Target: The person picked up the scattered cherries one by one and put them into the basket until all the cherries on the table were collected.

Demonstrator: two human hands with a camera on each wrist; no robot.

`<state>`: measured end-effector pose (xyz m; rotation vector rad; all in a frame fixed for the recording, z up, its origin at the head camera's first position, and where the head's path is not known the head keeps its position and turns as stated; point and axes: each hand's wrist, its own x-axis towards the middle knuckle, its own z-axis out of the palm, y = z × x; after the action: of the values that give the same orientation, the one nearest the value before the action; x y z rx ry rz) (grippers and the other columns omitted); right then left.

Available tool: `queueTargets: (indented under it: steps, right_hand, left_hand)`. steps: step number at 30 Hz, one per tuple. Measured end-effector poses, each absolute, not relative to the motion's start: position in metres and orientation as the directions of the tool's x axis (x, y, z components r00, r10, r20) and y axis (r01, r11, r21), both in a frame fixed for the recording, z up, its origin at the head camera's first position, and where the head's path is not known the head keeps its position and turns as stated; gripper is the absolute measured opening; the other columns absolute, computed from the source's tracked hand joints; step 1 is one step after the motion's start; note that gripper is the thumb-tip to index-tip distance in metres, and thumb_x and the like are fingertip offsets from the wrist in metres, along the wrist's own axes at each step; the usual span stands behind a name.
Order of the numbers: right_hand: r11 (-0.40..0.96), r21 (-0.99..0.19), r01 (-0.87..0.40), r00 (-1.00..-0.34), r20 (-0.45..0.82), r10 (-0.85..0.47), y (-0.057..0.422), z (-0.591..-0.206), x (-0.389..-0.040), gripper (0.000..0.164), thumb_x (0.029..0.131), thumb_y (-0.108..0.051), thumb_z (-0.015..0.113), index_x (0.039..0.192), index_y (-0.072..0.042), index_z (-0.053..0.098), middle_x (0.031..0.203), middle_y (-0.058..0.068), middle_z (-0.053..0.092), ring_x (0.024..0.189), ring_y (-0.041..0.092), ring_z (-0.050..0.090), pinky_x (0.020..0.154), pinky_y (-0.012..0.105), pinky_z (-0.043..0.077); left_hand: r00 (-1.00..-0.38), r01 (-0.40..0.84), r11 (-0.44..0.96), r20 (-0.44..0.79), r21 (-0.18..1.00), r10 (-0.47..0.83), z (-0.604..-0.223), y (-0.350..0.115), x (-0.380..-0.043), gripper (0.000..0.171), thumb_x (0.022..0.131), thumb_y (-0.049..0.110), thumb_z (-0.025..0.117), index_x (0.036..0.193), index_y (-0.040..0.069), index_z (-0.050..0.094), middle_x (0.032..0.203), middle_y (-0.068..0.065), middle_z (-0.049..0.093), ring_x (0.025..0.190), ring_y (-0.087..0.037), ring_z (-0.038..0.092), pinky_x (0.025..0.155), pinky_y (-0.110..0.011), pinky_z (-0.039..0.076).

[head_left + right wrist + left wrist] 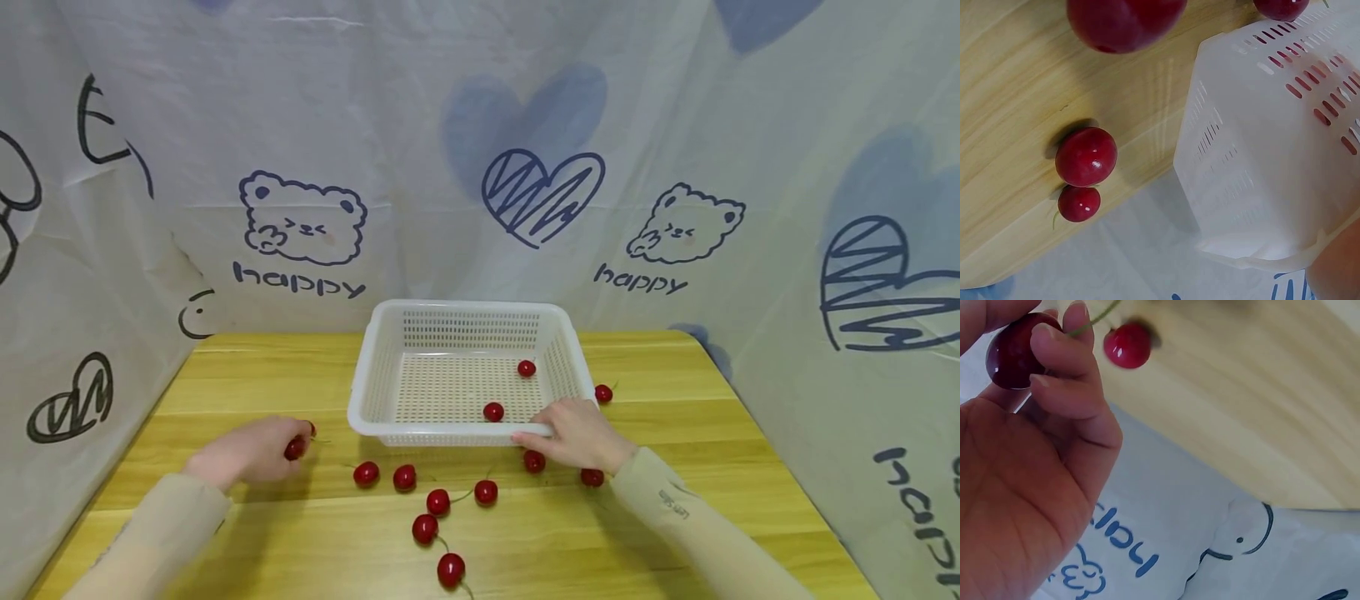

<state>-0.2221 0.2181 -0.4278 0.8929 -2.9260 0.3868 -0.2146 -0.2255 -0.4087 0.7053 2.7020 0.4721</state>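
My left hand [258,450] pinches a dark red cherry [1013,353] between thumb and fingers, low over the left of the table. A green stem shows by its fingertips in the left wrist view, and another cherry [1127,345] lies just past them on the wood. My right hand [576,433] grips the front right corner of a white plastic basket [461,429], its thumb along the front rim. Two cherries sit inside: one at the right [527,368], one near the front [493,412]. In the right wrist view, the basket's slotted wall [1254,169] shows, with a finger at the rim.
Several stemmed cherries lie loose in front of the basket, such as a near one [451,570] and a left one [366,474]. One more cherry [603,393] is right of the basket. A patterned white cloth [420,167] hangs behind and beside the wooden table [300,542].
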Motion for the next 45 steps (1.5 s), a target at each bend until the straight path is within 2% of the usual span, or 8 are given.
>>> queueTargets:
  steps: [8,15,20,27,32,39,45]
  right_hand:
    - [0.798,-0.211,-0.564,-0.825,0.131,-0.549,0.217,-0.427,-0.221,0.047,0.088,-0.068,0.042,0.060,-0.032,0.054,0.045,-0.016,0.035,0.042,0.001,0.033,0.040,0.020,0.027]
    - [0.799,-0.210,-0.564,-0.826,0.130,-0.549,0.218,-0.427,-0.222,0.047,0.088,-0.068,0.042,0.060,-0.032,0.053,0.045,-0.016,0.036,0.043,0.001,0.034,0.040,0.020,0.028]
    - [0.796,-0.219,-0.565,-0.825,0.133,-0.549,0.218,-0.427,-0.221,0.047,0.087,-0.067,0.044,0.058,-0.032,0.052,0.045,-0.017,0.034,0.042,0.001,0.034,0.040,0.020,0.028]
    - [0.788,-0.218,-0.575,-0.818,0.150,-0.555,0.219,-0.429,-0.222,0.046,0.088,-0.066,0.045,0.056,-0.032,0.050,0.044,-0.018,0.032,0.041,0.001,0.032,0.039,0.020,0.027]
    - [0.783,-0.224,-0.580,-0.815,0.154,-0.559,0.218,-0.428,-0.222,0.048,0.088,-0.067,0.044,0.055,-0.032,0.049,0.044,-0.018,0.032,0.041,0.001,0.032,0.039,0.020,0.026]
    - [0.785,-0.224,-0.578,-0.816,0.152,-0.558,0.218,-0.426,-0.221,0.047,0.088,-0.066,0.045,0.056,-0.032,0.049,0.045,-0.018,0.032,0.041,0.001,0.032,0.038,0.020,0.026]
    - [0.784,-0.231,-0.576,-0.818,0.148,-0.556,0.219,-0.427,-0.222,0.047,0.088,-0.067,0.044,0.055,-0.033,0.050,0.044,-0.018,0.033,0.041,0.001,0.032,0.038,0.019,0.025]
  left_hand:
    - [-0.889,0.380,0.883,-0.154,0.274,0.431,-0.388,-0.217,-0.224,0.015,0.080,0.015,0.065,0.078,0.013,0.050,0.064,0.000,0.046,0.059,-0.015,0.043,0.055,-0.030,0.036]
    - [-0.914,0.391,0.889,-0.012,0.238,0.405,-0.370,-0.203,-0.234,0.014,0.083,0.019,0.061,0.078,0.013,0.049,0.061,0.001,0.048,0.055,-0.015,0.045,0.051,-0.030,0.037]
    - [-0.906,0.424,0.878,0.120,0.221,0.407,-0.364,-0.188,-0.240,0.012,0.083,0.020,0.060,0.084,0.011,0.052,0.061,0.000,0.047,0.053,-0.015,0.044,0.049,-0.030,0.037]
    - [-0.881,0.465,0.858,0.210,0.218,0.424,-0.361,-0.157,-0.249,0.014,0.085,0.023,0.062,0.086,0.011,0.054,0.063,0.001,0.049,0.056,-0.016,0.045,0.050,-0.029,0.038]
    - [-0.861,0.500,0.836,0.233,0.228,0.451,-0.367,-0.135,-0.256,0.015,0.084,0.022,0.062,0.081,0.013,0.050,0.062,0.001,0.047,0.055,-0.016,0.044,0.050,-0.029,0.037]
    - [-0.851,0.518,0.820,0.240,0.241,0.467,-0.374,-0.116,-0.263,0.015,0.084,0.022,0.061,0.084,0.014,0.049,0.063,0.001,0.047,0.056,-0.017,0.045,0.051,-0.029,0.037]
    - [-0.849,0.527,0.811,0.207,0.253,0.487,-0.382,-0.103,-0.266,0.016,0.084,0.022,0.062,0.084,0.014,0.048,0.066,0.001,0.048,0.060,-0.016,0.046,0.054,-0.030,0.038]
